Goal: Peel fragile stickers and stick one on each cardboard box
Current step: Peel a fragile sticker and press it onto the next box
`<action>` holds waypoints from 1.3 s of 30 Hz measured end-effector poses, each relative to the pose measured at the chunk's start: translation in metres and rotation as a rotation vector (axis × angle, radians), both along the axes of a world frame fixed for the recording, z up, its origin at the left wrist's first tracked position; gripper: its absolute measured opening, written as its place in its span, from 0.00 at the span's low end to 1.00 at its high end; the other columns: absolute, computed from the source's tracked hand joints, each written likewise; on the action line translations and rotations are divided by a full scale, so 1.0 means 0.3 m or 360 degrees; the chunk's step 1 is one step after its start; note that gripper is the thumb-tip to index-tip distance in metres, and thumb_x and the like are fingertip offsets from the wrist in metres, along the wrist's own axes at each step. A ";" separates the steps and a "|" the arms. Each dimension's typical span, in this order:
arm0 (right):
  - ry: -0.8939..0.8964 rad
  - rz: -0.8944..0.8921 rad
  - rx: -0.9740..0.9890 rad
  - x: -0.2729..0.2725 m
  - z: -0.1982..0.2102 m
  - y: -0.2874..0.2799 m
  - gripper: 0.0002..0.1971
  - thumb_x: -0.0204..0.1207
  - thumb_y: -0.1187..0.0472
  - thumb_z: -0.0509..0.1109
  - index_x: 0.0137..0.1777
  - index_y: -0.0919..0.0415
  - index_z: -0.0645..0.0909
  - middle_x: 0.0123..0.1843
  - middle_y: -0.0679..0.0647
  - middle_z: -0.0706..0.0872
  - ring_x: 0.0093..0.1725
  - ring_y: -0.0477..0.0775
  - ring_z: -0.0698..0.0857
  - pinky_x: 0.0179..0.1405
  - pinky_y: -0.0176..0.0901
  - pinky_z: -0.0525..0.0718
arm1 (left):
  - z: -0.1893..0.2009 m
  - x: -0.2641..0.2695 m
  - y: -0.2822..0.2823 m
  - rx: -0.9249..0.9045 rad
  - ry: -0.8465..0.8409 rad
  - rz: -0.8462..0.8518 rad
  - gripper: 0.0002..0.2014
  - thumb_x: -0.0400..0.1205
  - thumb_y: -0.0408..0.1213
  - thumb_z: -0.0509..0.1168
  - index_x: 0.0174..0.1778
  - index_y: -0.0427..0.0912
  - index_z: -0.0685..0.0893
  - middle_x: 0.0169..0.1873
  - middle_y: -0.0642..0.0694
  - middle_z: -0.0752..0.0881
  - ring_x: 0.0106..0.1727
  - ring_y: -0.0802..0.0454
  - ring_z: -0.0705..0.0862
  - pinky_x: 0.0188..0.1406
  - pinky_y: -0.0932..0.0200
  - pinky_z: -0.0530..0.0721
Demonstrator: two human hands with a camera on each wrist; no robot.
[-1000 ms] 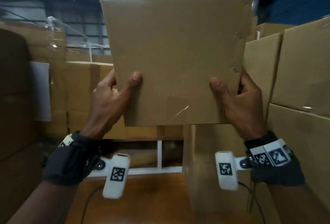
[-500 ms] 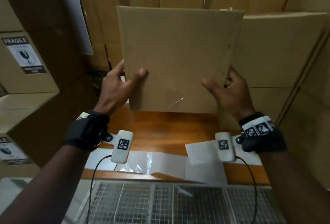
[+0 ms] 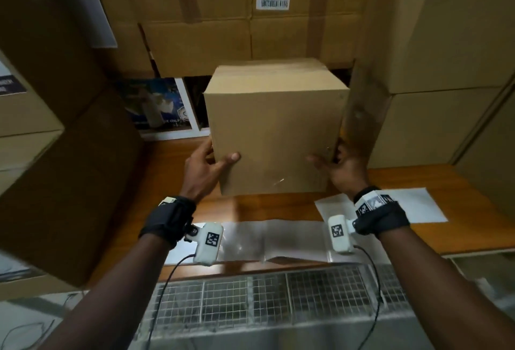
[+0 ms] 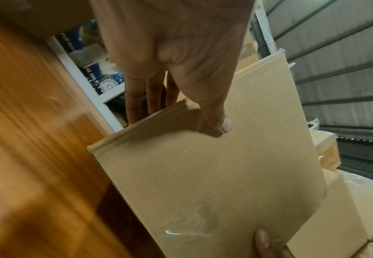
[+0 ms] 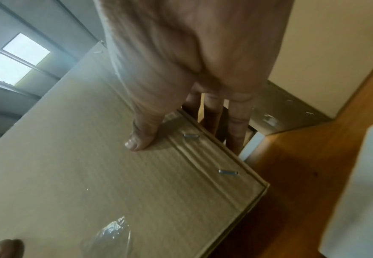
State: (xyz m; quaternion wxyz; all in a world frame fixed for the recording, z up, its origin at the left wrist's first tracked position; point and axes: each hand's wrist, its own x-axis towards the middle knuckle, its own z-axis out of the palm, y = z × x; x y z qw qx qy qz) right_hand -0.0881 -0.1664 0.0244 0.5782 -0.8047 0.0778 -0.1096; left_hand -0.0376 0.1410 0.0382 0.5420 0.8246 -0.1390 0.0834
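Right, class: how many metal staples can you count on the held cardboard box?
2. One staple lies just beside the right hand's thumb; the other lies further along the same box edge. Others may be hidden.

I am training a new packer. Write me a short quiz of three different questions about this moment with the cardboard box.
1. True or false: the cardboard box is held by the left hand only.
2. Which lies on the wooden table near the person? A) sheets of white and clear backing paper B) scissors C) a tape roll
3. Fill in: the box face turned to the person carries no fragile ____.

Key
1. False: the right hand grips the other side.
2. A
3. sticker
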 end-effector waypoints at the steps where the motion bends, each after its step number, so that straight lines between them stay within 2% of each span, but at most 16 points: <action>1: 0.0035 -0.0032 0.0007 0.016 -0.032 0.013 0.31 0.72 0.54 0.83 0.74 0.57 0.77 0.69 0.53 0.86 0.63 0.50 0.85 0.59 0.41 0.82 | -0.029 0.017 0.009 -0.0004 0.0032 -0.0018 0.31 0.80 0.48 0.76 0.79 0.47 0.77 0.67 0.52 0.86 0.60 0.65 0.85 0.50 0.70 0.87; 3: 0.0092 -0.0079 0.0016 0.035 -0.079 0.038 0.27 0.69 0.52 0.85 0.66 0.52 0.79 0.65 0.53 0.87 0.57 0.47 0.86 0.57 0.40 0.83 | -0.089 0.040 0.022 -0.0025 0.0116 -0.0046 0.31 0.80 0.45 0.76 0.80 0.46 0.77 0.66 0.54 0.85 0.57 0.71 0.84 0.50 0.69 0.88; 5: 0.0159 -0.0155 -0.0029 0.052 -0.125 0.049 0.34 0.59 0.37 0.86 0.59 0.55 0.81 0.60 0.51 0.90 0.54 0.51 0.88 0.58 0.52 0.88 | -0.147 0.058 0.034 -0.0050 0.0199 -0.0054 0.31 0.80 0.43 0.76 0.80 0.46 0.76 0.64 0.55 0.85 0.54 0.75 0.84 0.49 0.66 0.90; 7: 0.0223 -0.0200 -0.0084 0.086 -0.203 0.029 0.43 0.51 0.25 0.83 0.58 0.56 0.82 0.55 0.53 0.91 0.55 0.58 0.88 0.58 0.65 0.88 | -0.199 0.078 0.040 -0.0073 0.0245 -0.0054 0.31 0.81 0.40 0.76 0.81 0.44 0.75 0.66 0.53 0.85 0.52 0.77 0.85 0.45 0.70 0.88; 9: 0.0237 -0.0173 -0.0158 0.115 -0.269 0.006 0.43 0.51 0.22 0.81 0.57 0.53 0.81 0.52 0.53 0.91 0.52 0.59 0.89 0.53 0.66 0.89 | -0.235 0.095 0.038 -0.0049 0.0247 -0.0062 0.32 0.82 0.39 0.75 0.82 0.43 0.74 0.68 0.52 0.84 0.54 0.79 0.84 0.46 0.75 0.85; 12: 0.0281 -0.0214 -0.0244 0.116 -0.239 0.028 0.41 0.57 0.22 0.78 0.63 0.50 0.79 0.56 0.51 0.90 0.54 0.59 0.89 0.54 0.65 0.89 | -0.253 0.112 0.036 -0.0013 0.0226 -0.0052 0.32 0.82 0.43 0.75 0.82 0.46 0.74 0.67 0.55 0.84 0.57 0.79 0.83 0.50 0.77 0.83; 14: 0.0368 -0.0242 -0.0390 0.101 -0.204 0.052 0.38 0.67 0.29 0.76 0.70 0.51 0.76 0.59 0.55 0.89 0.57 0.63 0.88 0.57 0.65 0.87 | -0.246 0.109 0.043 0.0049 0.0240 -0.0037 0.30 0.82 0.46 0.74 0.81 0.51 0.75 0.66 0.59 0.85 0.58 0.76 0.83 0.54 0.70 0.85; 16: 0.0378 -0.0390 -0.0573 0.060 -0.172 0.093 0.32 0.74 0.35 0.73 0.71 0.54 0.76 0.62 0.57 0.85 0.59 0.64 0.84 0.60 0.63 0.86 | -0.247 0.086 0.061 0.0223 0.0233 0.0042 0.29 0.83 0.50 0.73 0.81 0.52 0.76 0.69 0.56 0.85 0.62 0.63 0.85 0.61 0.56 0.87; 18: 0.0312 -0.0422 -0.0708 -0.019 -0.152 0.166 0.27 0.80 0.41 0.71 0.71 0.56 0.76 0.65 0.58 0.79 0.62 0.61 0.81 0.61 0.62 0.84 | -0.261 0.039 0.087 0.0501 0.0216 0.0147 0.28 0.84 0.52 0.71 0.79 0.47 0.78 0.73 0.47 0.83 0.68 0.49 0.83 0.66 0.47 0.84; 22: 0.0384 0.0063 -0.0988 -0.196 -0.215 0.297 0.27 0.82 0.38 0.67 0.78 0.47 0.71 0.67 0.54 0.76 0.64 0.54 0.77 0.56 0.50 0.83 | -0.334 -0.105 0.185 0.0919 0.0287 0.0262 0.23 0.84 0.51 0.71 0.72 0.41 0.84 0.72 0.40 0.83 0.72 0.42 0.80 0.71 0.43 0.79; 24: 0.0602 0.0283 -0.1214 -0.242 -0.281 0.315 0.27 0.82 0.35 0.63 0.76 0.45 0.71 0.70 0.55 0.74 0.67 0.56 0.74 0.58 0.50 0.82 | -0.381 -0.170 0.252 0.1101 0.0345 0.0377 0.23 0.83 0.53 0.72 0.70 0.45 0.86 0.72 0.40 0.83 0.71 0.39 0.80 0.69 0.34 0.79; 26: 0.0735 0.0354 -0.1389 -0.266 -0.342 0.298 0.27 0.81 0.32 0.60 0.74 0.44 0.72 0.73 0.56 0.73 0.71 0.58 0.71 0.64 0.54 0.79 | -0.418 -0.224 0.305 0.1267 0.0441 0.0462 0.25 0.81 0.57 0.72 0.69 0.48 0.86 0.72 0.38 0.82 0.73 0.35 0.77 0.69 0.29 0.77; 29: 0.0709 0.0327 -0.1548 -0.284 -0.381 0.240 0.28 0.80 0.30 0.58 0.75 0.42 0.72 0.76 0.56 0.71 0.75 0.59 0.69 0.68 0.57 0.75 | -0.450 -0.292 0.327 0.1356 0.0548 0.0420 0.28 0.78 0.63 0.70 0.70 0.50 0.86 0.73 0.36 0.81 0.74 0.34 0.75 0.71 0.29 0.74; 31: 0.0670 0.0309 -0.1572 -0.289 -0.390 0.186 0.26 0.80 0.31 0.59 0.74 0.41 0.73 0.75 0.56 0.71 0.74 0.59 0.70 0.67 0.57 0.74 | -0.457 -0.323 0.298 0.1350 0.0531 0.0392 0.28 0.79 0.62 0.71 0.72 0.52 0.83 0.74 0.39 0.79 0.75 0.36 0.73 0.72 0.31 0.72; 35: 0.0651 0.0291 -0.1607 -0.295 -0.388 0.077 0.23 0.80 0.33 0.61 0.71 0.40 0.74 0.76 0.56 0.72 0.74 0.60 0.70 0.66 0.59 0.73 | -0.449 -0.356 0.176 0.1352 0.0497 0.0362 0.29 0.80 0.64 0.68 0.74 0.55 0.81 0.78 0.44 0.75 0.79 0.41 0.68 0.74 0.32 0.66; 39: 0.0690 0.0242 -0.1634 -0.304 -0.374 -0.017 0.23 0.81 0.34 0.62 0.73 0.39 0.74 0.78 0.55 0.71 0.75 0.61 0.68 0.68 0.61 0.72 | -0.440 -0.375 0.057 0.1369 0.0545 0.0350 0.33 0.77 0.72 0.64 0.70 0.54 0.80 0.80 0.41 0.71 0.80 0.39 0.66 0.73 0.30 0.64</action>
